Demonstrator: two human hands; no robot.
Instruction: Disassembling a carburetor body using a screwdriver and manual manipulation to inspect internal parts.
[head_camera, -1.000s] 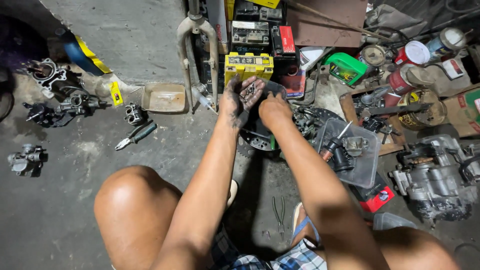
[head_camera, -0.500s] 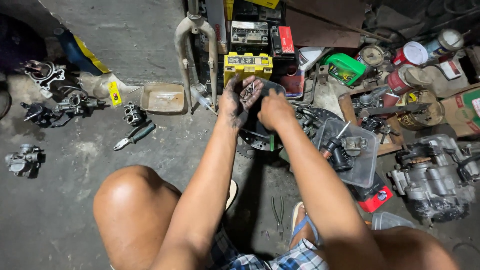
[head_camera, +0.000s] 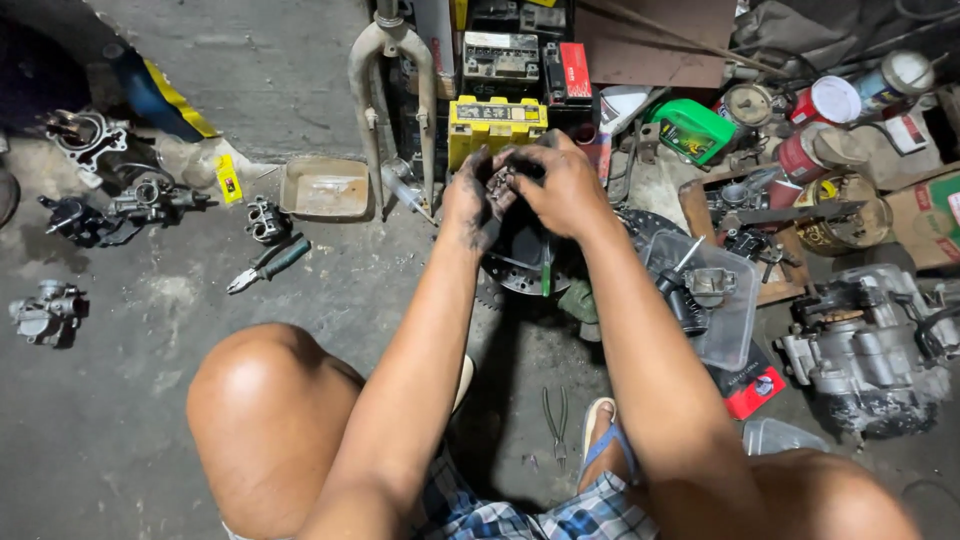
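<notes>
Both hands, left hand (head_camera: 468, 205) and right hand (head_camera: 562, 185), have fingers clamped on a small, grimy metal part (head_camera: 502, 182).

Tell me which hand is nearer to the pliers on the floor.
Left. The left hand is up and right of the pliers, apart from them. The right hand lies farther right, beyond the left hand; both hold a small greasy part.

Battery (head_camera: 496, 125) behind hands; tray (head_camera: 324, 188) and pliers (head_camera: 268, 265) left; engine block (head_camera: 865, 345) right.
</notes>
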